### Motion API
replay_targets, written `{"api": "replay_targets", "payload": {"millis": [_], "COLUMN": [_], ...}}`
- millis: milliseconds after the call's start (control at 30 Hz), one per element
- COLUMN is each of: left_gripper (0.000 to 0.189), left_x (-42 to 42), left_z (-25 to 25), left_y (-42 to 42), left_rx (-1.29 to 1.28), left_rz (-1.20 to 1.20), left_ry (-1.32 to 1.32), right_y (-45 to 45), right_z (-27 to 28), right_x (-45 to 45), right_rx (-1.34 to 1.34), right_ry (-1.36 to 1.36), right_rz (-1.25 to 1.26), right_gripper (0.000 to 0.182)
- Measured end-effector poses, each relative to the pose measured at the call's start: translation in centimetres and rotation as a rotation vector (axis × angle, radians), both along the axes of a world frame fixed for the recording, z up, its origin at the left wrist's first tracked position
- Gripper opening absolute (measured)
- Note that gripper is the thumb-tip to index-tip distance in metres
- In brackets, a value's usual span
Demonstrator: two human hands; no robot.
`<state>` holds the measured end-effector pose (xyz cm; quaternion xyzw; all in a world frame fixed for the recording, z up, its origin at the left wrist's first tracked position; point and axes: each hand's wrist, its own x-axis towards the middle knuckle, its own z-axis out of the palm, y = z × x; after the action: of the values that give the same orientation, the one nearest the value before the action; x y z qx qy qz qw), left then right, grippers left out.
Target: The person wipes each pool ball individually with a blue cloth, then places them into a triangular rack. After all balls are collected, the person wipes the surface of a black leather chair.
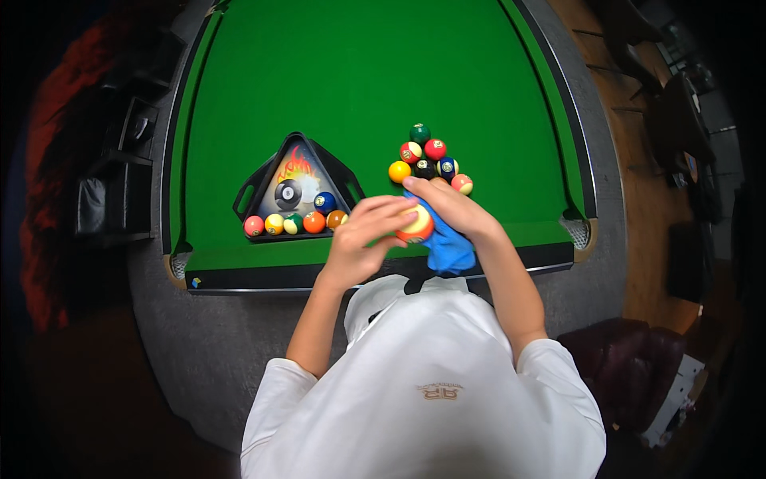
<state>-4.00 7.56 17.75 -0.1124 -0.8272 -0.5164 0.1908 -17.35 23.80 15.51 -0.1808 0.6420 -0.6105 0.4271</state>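
My left hand (pixel 368 236) holds an orange-and-cream striped billiard ball (pixel 417 224) by its fingers, above the near cushion. Against the ball's right side lies a blue cloth (pixel 446 245), gripped by my right hand (pixel 446 203), whose fingers are partly hidden. Just beyond that hand, several billiard balls stand grouped on the green cloth, among them a green ball (pixel 420 133), a yellow ball (pixel 400 172) and a black ball (pixel 425 168). To the left, a black triangular tray (pixel 293 141) with a printed flame picture holds a row of balls and a dark blue ball (pixel 324 202) above the row.
The billiard table's near rail (pixel 251 278) runs before me, with a small chalk cube (pixel 196 282) at its left end. Corner pockets sit at left (pixel 180 265) and right (pixel 577 232). A dark red leather seat (pixel 622 371) stands at lower right, a black seat (pixel 114 197) at left.
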Motion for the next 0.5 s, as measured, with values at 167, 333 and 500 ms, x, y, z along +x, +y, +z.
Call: {"api": "replay_targets", "payload": {"millis": [167, 333, 500], "left_gripper": [0.055, 0.052, 0.048], "left_x": [0.1, 1.0, 2.4], "left_z": [-3.2, -8.9, -15.4], "left_y": [-2.2, -8.2, -15.4], "left_rx": [0.247, 0.214, -0.237], "left_rz": [0.148, 0.589, 0.911], "left_ry": [-0.05, -0.152, -0.313], "right_y": [-1.3, 1.6, 5.3], "right_z": [1.6, -0.8, -4.4], "right_x": [0.5, 0.1, -1.1], "right_rx": [-0.073, 0.04, -0.024], "right_ry": [0.089, -0.003, -0.138], "right_rz": [-0.056, -0.039, -0.44], "right_gripper": [0.051, 0.056, 0.056]}}
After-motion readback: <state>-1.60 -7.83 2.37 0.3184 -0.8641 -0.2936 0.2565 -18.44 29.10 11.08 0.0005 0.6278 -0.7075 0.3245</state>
